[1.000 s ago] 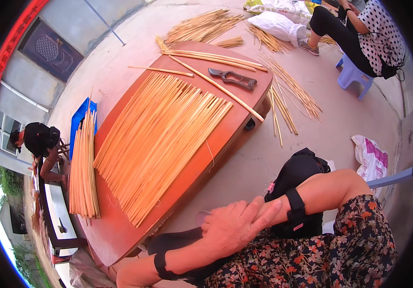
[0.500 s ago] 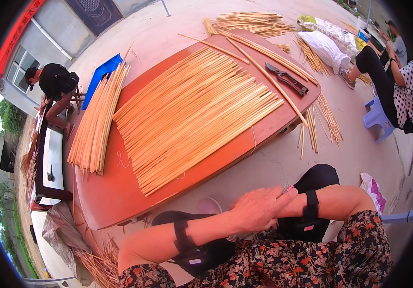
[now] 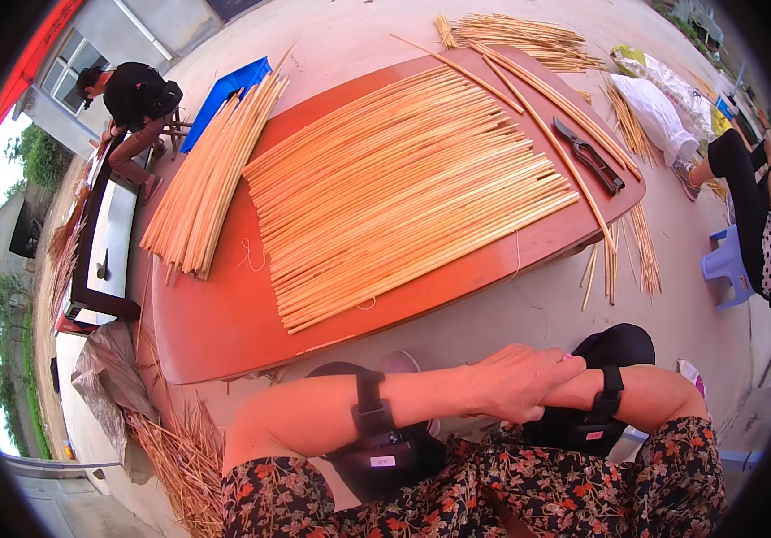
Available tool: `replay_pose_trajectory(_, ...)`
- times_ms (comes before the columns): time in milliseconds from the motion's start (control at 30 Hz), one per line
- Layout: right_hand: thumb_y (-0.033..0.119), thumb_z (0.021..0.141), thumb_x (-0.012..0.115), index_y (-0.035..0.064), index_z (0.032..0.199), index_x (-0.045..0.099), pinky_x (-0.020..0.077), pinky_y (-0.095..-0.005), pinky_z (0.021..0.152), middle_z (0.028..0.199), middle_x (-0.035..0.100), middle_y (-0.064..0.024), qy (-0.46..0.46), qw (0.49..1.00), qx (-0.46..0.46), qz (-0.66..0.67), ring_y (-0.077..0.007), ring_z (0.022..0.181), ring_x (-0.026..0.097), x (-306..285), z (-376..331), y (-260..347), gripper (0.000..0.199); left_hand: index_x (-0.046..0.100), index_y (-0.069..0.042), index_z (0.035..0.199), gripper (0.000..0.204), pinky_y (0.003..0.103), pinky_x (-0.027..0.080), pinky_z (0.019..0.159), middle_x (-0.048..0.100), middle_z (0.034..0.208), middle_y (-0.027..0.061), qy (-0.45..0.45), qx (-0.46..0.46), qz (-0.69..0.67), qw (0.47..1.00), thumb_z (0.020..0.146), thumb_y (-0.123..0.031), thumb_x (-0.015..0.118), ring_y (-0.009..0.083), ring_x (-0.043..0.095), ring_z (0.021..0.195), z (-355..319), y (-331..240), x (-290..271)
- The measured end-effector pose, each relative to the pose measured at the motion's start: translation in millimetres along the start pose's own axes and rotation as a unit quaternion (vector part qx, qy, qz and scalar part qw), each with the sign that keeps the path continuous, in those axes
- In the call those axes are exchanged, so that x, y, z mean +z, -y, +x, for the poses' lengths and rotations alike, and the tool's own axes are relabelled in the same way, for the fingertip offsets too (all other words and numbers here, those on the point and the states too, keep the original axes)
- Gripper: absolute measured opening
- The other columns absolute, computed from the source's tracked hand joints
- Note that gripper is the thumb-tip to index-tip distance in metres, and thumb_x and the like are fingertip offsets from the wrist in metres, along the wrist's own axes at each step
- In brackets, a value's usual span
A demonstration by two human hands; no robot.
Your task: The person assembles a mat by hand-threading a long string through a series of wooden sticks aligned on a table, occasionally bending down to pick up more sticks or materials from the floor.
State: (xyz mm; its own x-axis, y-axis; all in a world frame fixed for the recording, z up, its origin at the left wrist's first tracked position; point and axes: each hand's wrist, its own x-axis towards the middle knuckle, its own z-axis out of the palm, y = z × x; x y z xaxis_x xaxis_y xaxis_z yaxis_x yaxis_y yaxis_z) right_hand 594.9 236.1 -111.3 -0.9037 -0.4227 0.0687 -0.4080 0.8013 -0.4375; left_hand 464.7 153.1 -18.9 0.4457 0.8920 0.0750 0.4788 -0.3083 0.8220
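The left hand [image 3: 515, 384] lies flat, fingers relaxed and holding nothing, on top of the right forearm, and the right hand is hidden under it, so I cannot tell its state. The bamboo strips [image 3: 403, 193] lie spread on the red table [image 3: 224, 332], ahead of both hands and apart from them. Their long axis runs from near-left to far-right.

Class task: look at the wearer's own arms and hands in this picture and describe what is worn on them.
Both forearms are bare. Each carries a black wrist strap: one on the left arm, one on the right arm. The left hand wears no glove; the right hand is hidden under it. Short sleeves of dark fabric with a red and cream flower print cover the upper arms.
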Motion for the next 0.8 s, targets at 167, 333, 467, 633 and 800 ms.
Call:
replay_pose_trajectory(167, 0.018, 0.084, 0.064, 0.0024, 0.089, 0.061, 0.0533, -0.0431, 0.069, 0.087, 0.066, -0.0127, -0.007, 1.0, 0.0, -0.003, -0.033, 0.082, 0.066, 2, -1, -3, 0.017, 0.042, -0.004, 0.13, 0.067, 0.051, 0.049, 0.076, 0.059, 0.103, 0.0212, 0.04, -0.005, -0.008, 0.999, 0.07, -0.012, 0.071, 0.0446, 0.059, 0.096, 1, 1, -3)
replay_pose_trajectory(333, 0.019, 0.084, 0.064, 0.0023, 0.09, 0.06, 0.0532, -0.0437, 0.069, 0.086, 0.066, -0.0127, -0.02, 1.0, -0.001, 0.004, -0.0338, 0.081, 0.066, 0, -4, -17, 0.018, 0.045, -0.006, 0.131, 0.064, 0.05, 0.049, 0.081, 0.061, 0.109, 0.0183, 0.073, -0.04, -0.003, 0.997, 0.073, -0.014, 0.07, 0.042, 0.059, 0.101, 29, 3, -8)
replay_pose_trajectory(467, 0.019, 0.085, 0.064, 0.0022, 0.09, 0.06, 0.0532, -0.0442, 0.069, 0.086, 0.067, -0.0128, -0.034, 0.999, 0.003, 0.007, -0.0344, 0.081, 0.066, 2, -6, -24, 0.018, 0.044, -0.008, 0.139, 0.07, 0.048, 0.049, 0.084, 0.06, 0.114, 0.0177, 0.088, -0.058, 0.022, 0.994, 0.077, -0.024, 0.072, 0.0403, 0.059, 0.104, 40, 4, -12)
replay_pose_trajectory(633, 0.02, 0.085, 0.065, 0.0021, 0.091, 0.06, 0.0531, -0.0449, 0.069, 0.086, 0.067, -0.0129, -0.057, 0.998, 0.019, -0.005, -0.0352, 0.08, 0.066, -15, -13, -38, 0.019, 0.048, -0.007, 0.139, 0.07, 0.043, 0.051, 0.087, 0.06, 0.116, 0.0172, -0.017, 0.02, 0.059, 0.998, 0.08, -0.035, 0.074, 0.0357, 0.06, 0.104, 43, 14, -26)
replay_pose_trajectory(800, 0.017, 0.083, 0.067, 0.0025, 0.079, 0.063, 0.0524, -0.0421, 0.064, 0.079, 0.066, -0.0161, -0.049, 0.965, 0.256, -0.022, -0.035, 0.075, 0.067, -107, -5, -44, 0.016, 0.063, -0.003, 0.114, 0.04, 0.043, 0.05, 0.085, 0.061, 0.109, 0.0148, -0.317, -0.126, 0.193, 0.92, 0.079, -0.016, 0.077, 0.0346, 0.06, 0.1, 36, 43, -67)
